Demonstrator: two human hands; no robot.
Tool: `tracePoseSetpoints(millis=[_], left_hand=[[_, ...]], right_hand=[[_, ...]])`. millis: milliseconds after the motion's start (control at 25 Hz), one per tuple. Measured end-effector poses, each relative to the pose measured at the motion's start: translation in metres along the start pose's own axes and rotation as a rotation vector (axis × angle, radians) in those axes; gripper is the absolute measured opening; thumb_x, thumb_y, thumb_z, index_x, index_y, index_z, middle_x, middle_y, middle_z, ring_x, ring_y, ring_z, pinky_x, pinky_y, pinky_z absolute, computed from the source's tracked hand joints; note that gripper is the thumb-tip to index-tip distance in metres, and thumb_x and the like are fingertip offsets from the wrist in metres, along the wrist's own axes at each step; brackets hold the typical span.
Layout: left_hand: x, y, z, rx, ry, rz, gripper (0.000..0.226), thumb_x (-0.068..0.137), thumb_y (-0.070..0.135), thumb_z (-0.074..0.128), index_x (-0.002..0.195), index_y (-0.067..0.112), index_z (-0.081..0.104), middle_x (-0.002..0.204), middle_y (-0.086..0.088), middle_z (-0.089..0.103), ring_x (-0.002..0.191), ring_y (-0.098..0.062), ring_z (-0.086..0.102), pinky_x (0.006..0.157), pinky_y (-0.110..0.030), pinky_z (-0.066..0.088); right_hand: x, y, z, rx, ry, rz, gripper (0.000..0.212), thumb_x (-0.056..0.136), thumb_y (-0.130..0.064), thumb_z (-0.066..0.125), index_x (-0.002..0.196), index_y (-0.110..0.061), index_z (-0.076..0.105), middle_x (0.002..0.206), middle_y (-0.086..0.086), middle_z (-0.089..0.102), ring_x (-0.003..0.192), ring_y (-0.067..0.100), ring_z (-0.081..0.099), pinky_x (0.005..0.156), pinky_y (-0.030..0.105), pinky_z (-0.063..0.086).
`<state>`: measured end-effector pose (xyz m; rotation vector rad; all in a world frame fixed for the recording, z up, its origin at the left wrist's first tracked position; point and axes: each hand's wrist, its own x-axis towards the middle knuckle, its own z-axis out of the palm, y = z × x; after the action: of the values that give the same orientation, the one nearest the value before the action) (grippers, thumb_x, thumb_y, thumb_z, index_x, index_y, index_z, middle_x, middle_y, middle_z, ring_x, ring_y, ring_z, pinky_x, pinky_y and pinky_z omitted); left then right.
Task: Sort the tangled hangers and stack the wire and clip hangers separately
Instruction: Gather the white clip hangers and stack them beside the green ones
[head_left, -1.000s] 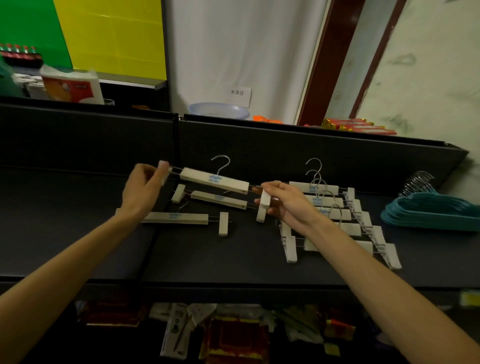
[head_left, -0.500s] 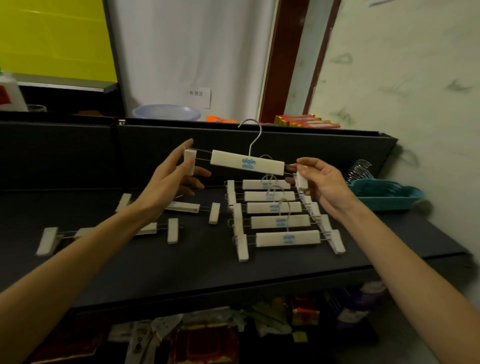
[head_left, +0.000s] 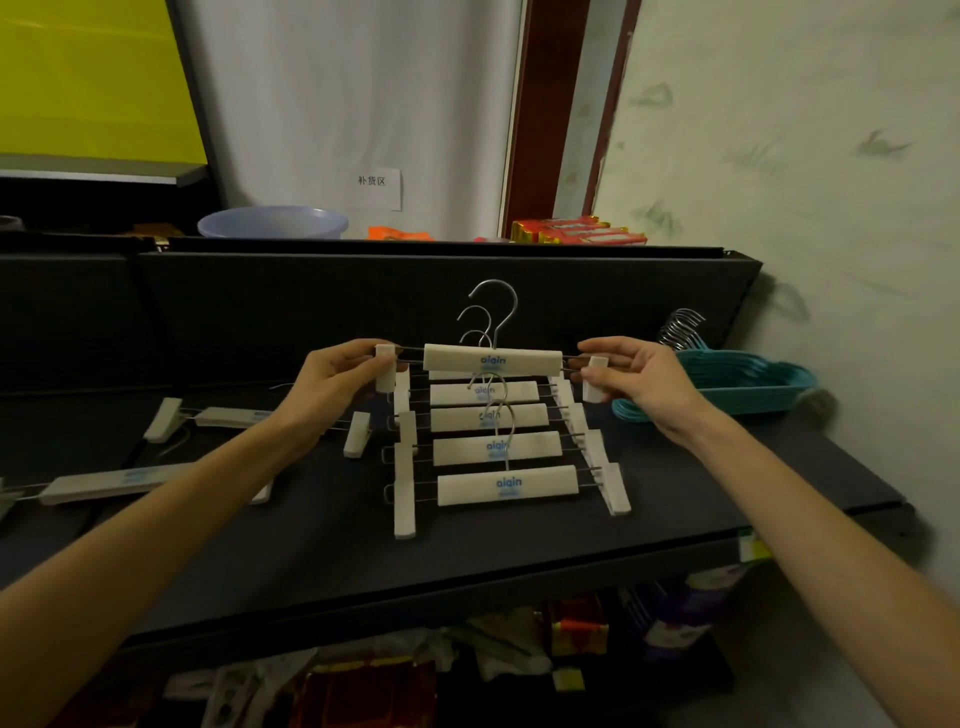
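Held a white clip hanger (head_left: 492, 359) level at mid-frame, just above the far end of the stack (head_left: 501, 441) of matching ones on the dark shelf (head_left: 311, 561). Left hand (head_left: 332, 384) pinched shut on its left clip, right hand (head_left: 636, 382) pinched shut on the right clip. Two loose clip hangers (head_left: 228, 415) lying at left of frame, teal hangers (head_left: 727, 379) piled at far right by the wall.
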<state>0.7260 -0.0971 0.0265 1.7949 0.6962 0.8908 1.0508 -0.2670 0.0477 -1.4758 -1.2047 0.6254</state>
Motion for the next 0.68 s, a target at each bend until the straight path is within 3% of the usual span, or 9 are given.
tracePoseSetpoints(millis=[280, 440, 600, 680], left_hand=[[0.002, 0.002, 0.014, 0.011, 0.039, -0.049, 0.020, 0.101, 0.023, 0.054, 0.116, 0.026, 0.068, 0.109, 0.001, 0.072, 0.098, -0.010, 0.071, 0.073, -0.020, 0.058], [-0.002, -0.001, 0.022, 0.037, 0.069, -0.125, 0.018, 0.100, 0.020, 0.056, 0.112, 0.025, 0.069, 0.102, 0.003, 0.073, 0.091, -0.002, 0.071, 0.066, -0.014, 0.054], [-0.011, -0.005, 0.020, 0.156, 0.008, -0.111, 0.015, 0.098, 0.022, 0.059, 0.106, 0.029, 0.069, 0.097, 0.019, 0.073, 0.087, 0.005, 0.068, 0.064, -0.008, 0.050], [-0.012, -0.007, 0.019, 0.178, -0.001, -0.108, 0.014, 0.097, 0.022, 0.060, 0.105, 0.028, 0.070, 0.098, 0.017, 0.073, 0.088, 0.004, 0.067, 0.066, -0.011, 0.050]], right_hand=[[0.015, 0.025, -0.004, 0.001, 0.015, 0.002, 0.027, 0.092, -0.006, 0.067, 0.119, -0.010, 0.070, 0.107, 0.003, 0.077, 0.096, 0.014, 0.074, 0.063, 0.018, 0.055], [0.017, 0.036, 0.002, -0.092, 0.015, 0.018, 0.022, 0.094, -0.008, 0.066, 0.115, -0.015, 0.072, 0.102, -0.002, 0.076, 0.079, 0.001, 0.072, 0.057, 0.017, 0.052], [0.012, 0.045, -0.002, -0.106, 0.000, 0.014, 0.020, 0.094, -0.010, 0.067, 0.113, -0.014, 0.074, 0.101, 0.000, 0.076, 0.091, 0.008, 0.073, 0.065, 0.017, 0.056], [0.010, 0.047, -0.002, -0.108, 0.001, -0.004, 0.020, 0.093, -0.009, 0.067, 0.111, -0.012, 0.074, 0.101, -0.001, 0.077, 0.095, 0.004, 0.072, 0.074, 0.013, 0.054]])
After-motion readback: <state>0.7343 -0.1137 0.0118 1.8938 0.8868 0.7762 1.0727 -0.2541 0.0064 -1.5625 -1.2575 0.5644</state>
